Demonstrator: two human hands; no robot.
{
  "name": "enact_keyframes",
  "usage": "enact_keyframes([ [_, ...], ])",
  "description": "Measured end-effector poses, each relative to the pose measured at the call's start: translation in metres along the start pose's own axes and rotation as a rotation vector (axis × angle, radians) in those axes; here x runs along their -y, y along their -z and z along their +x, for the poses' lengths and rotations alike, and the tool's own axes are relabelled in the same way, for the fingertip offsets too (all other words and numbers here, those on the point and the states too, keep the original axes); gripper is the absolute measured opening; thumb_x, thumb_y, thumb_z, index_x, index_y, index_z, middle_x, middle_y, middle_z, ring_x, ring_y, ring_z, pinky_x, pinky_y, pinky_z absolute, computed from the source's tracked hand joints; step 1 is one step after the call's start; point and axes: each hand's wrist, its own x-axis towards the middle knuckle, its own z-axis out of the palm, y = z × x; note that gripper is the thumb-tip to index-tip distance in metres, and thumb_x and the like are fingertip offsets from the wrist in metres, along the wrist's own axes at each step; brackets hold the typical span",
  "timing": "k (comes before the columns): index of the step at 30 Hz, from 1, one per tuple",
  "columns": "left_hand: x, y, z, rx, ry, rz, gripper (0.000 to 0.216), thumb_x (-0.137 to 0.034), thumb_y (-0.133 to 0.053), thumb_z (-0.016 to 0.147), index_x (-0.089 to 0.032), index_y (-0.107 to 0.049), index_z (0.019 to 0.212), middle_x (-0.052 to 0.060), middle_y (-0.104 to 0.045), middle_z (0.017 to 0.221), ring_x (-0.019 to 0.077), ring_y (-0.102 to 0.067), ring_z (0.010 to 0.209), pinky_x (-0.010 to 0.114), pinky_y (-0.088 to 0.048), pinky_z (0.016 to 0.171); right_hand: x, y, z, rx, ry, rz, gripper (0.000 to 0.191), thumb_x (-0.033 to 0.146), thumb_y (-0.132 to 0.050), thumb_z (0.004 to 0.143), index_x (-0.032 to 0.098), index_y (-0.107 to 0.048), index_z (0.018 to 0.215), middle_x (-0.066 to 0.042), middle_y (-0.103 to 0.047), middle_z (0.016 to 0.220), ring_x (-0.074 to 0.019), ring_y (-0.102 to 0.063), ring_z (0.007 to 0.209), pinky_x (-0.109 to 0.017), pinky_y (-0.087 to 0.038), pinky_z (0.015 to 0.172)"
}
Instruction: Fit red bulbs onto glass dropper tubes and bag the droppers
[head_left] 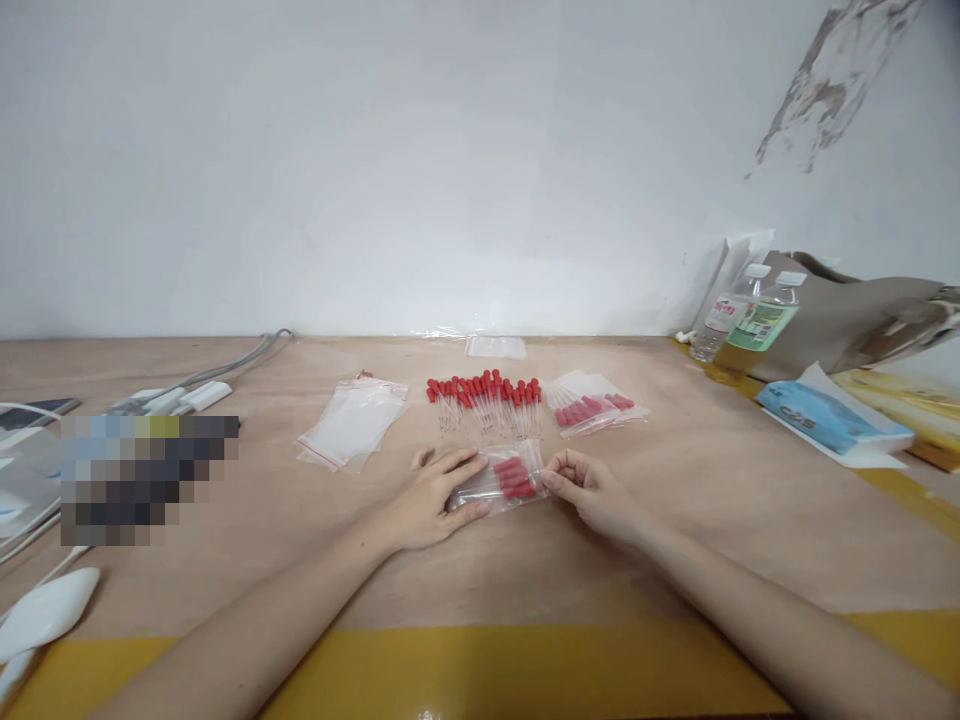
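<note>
A clear zip-lock bag (482,488) lies on the table in front of me, with several red-bulbed droppers (514,478) inside. Across its left end rests my left hand (431,505), thumb and fingers spread and pressing on the plastic. My right hand (596,492) has thumb and index finger pinched on the bag's right edge, beside the red bulbs. Just beyond the bag, many loose droppers (487,390) lie in a row, red bulbs pointing away from me. To their right are overlapping bags of droppers (596,403); to their left is a stack of flat bags (356,420).
Another flat bag (496,347) lies near the wall. Two bottles (754,325), a blue tissue pack (832,420) and a grey bag (862,310) stand at the right. Cables, a power strip (172,395) and a white spoon-shaped object (49,612) occupy the left side.
</note>
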Motion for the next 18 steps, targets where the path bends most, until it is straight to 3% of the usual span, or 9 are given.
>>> enact_keyframes([
  [6, 0.001, 0.000, 0.000, -0.016, -0.022, 0.009, 0.054, -0.053, -0.038, 0.083, -0.028, -0.035, 0.130, 0.008, -0.039, 0.134, 0.0253, -0.035, 0.122, 0.049, -0.017, 0.100, -0.003, 0.004, 0.000, 0.044, -0.031, -0.068, 0.036, 0.040, -0.066, 0.064, 0.019, -0.046, 0.086, 0.001, -0.059, 0.071, -0.0117, -0.053, 0.062, -0.025, -0.039, 0.058],
  [12, 0.004, -0.003, 0.000, -0.033, -0.035, 0.029, 0.055, -0.054, -0.040, 0.082, -0.026, -0.038, 0.129, 0.010, -0.041, 0.132, 0.0263, -0.035, 0.121, 0.049, -0.019, 0.099, -0.007, 0.005, 0.000, 0.144, -0.012, -0.092, 0.038, 0.037, -0.062, 0.068, 0.019, -0.042, 0.095, 0.000, -0.061, 0.073, -0.0124, -0.055, 0.062, -0.024, -0.039, 0.056],
  [15, 0.005, -0.004, 0.000, -0.036, -0.043, 0.040, 0.054, -0.053, -0.039, 0.083, -0.026, -0.037, 0.129, 0.010, -0.040, 0.133, 0.0260, -0.034, 0.122, 0.049, -0.020, 0.099, -0.009, 0.013, 0.007, 0.035, 0.094, -0.350, 0.032, 0.034, -0.058, 0.072, 0.018, -0.047, 0.097, -0.001, -0.061, 0.072, -0.0123, -0.052, 0.058, -0.025, -0.038, 0.054],
  [18, 0.005, -0.005, 0.000, -0.096, -0.037, 0.081, 0.049, -0.050, -0.038, 0.084, -0.027, -0.040, 0.128, 0.008, -0.033, 0.138, 0.0277, -0.026, 0.126, 0.050, -0.019, 0.100, -0.005, 0.025, 0.024, -0.149, 0.267, -0.748, 0.015, 0.030, -0.052, 0.076, 0.018, -0.057, 0.082, -0.005, -0.063, 0.078, -0.0160, -0.053, 0.070, -0.031, -0.037, 0.068],
])
